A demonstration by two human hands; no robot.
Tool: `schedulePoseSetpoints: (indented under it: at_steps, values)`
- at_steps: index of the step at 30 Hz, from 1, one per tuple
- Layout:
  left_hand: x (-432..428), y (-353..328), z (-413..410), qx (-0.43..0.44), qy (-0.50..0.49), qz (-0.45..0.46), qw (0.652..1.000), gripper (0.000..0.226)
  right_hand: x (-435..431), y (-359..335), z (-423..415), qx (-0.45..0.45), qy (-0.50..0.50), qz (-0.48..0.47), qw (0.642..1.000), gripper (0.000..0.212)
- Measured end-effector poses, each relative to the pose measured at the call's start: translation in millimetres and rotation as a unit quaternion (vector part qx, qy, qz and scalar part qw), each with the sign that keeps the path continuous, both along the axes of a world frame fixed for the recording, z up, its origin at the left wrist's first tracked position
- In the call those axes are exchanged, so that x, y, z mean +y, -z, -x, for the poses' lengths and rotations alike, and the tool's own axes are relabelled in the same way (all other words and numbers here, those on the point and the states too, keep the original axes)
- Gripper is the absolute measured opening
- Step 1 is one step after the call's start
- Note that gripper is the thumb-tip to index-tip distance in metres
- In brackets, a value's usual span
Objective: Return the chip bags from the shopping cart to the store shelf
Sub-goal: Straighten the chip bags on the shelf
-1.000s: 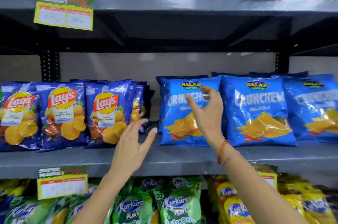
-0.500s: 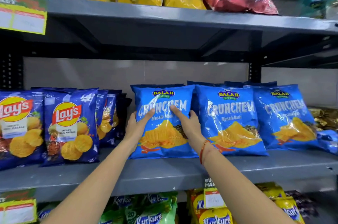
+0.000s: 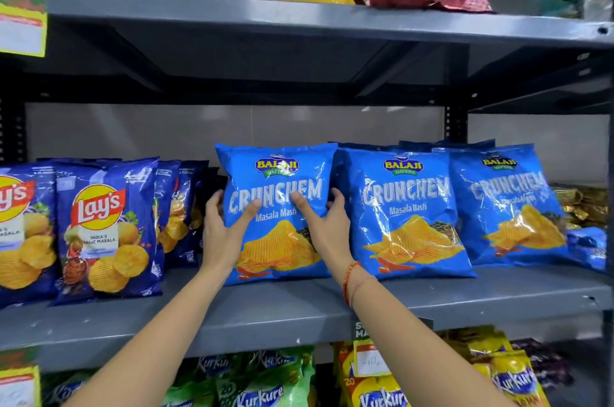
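Two hands: both were on the leftmost Crunchem bag (image 3: 277,207), which stood upright on the middle shelf (image 3: 299,307).
Left hand (image 3: 223,233): fingers curled round the bag's left edge, thumb pressed flat on its front, clasping the bag.
Right hand (image 3: 327,227): fingers wrapped behind the right edge, thumb across the printed front, likewise clasping it.
Neighbours: the second Crunchem bag (image 3: 403,210) touched it on the right; the Lay's bags (image 3: 99,227) stood just beside it on the left.
Doing it well: I judged the bag wanted squaring to the row and a light squeeze only, since chips crush; base seated fully before letting go.
Since half a second earlier: the grip had shifted from the bag's face out to its edges, and the view sat closer.
Cart: not in view.
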State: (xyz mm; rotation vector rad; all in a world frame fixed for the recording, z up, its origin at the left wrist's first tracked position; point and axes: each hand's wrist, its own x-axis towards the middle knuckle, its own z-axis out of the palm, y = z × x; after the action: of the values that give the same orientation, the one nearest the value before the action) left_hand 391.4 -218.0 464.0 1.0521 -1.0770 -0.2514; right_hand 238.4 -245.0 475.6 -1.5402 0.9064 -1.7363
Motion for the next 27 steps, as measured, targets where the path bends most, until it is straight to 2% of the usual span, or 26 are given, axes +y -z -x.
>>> schedulePoseSetpoints:
  at_steps: [2,5,8,10,12,15,17,20,23,27]
  values:
    - [6,-4,7,-0.066,-0.113,0.078,0.988,0.078,11,-3,5,0.012,0.048,0.037,0.998,0.089]
    - [20,-16,36,-0.178,-0.183,0.19,0.948,0.06,29,-8,28,0.001,0.086,0.111,0.99,0.073]
    - [22,-22,83,-0.279,-0.116,0.222,0.927,0.049,32,-14,65,-0.006,0.172,0.174,0.97,0.061]
    - [17,-21,115,-0.33,-0.042,0.187,0.924,0.052,22,-16,96,-0.012,0.244,0.175,0.954,0.059]
    - [9,-17,143,-0.34,0.006,0.135,0.931,0.063,7,-17,128,-0.006,0.306,0.138,0.942,0.065]
    - [-7,-11,176,-0.251,0.055,0.05,0.965,0.075,-16,-10,168,0.009,0.327,0.053,0.943,0.072]
    - [-13,-13,190,-0.157,0.094,-0.01,0.983,0.082,-26,-4,182,-0.001,0.253,-0.006,0.967,0.072]
    - [-22,-18,199,-0.036,0.133,-0.083,0.987,0.089,-39,0,190,-0.003,0.118,-0.093,0.989,0.083]
    - [-31,-18,198,0.07,0.154,-0.127,0.978,0.083,-47,1,193,-0.017,0.092,-0.1,0.991,0.092]
    - [-39,-13,204,0.094,0.162,-0.083,0.979,0.068,-49,-2,188,-0.024,0.112,-0.058,0.992,0.094]
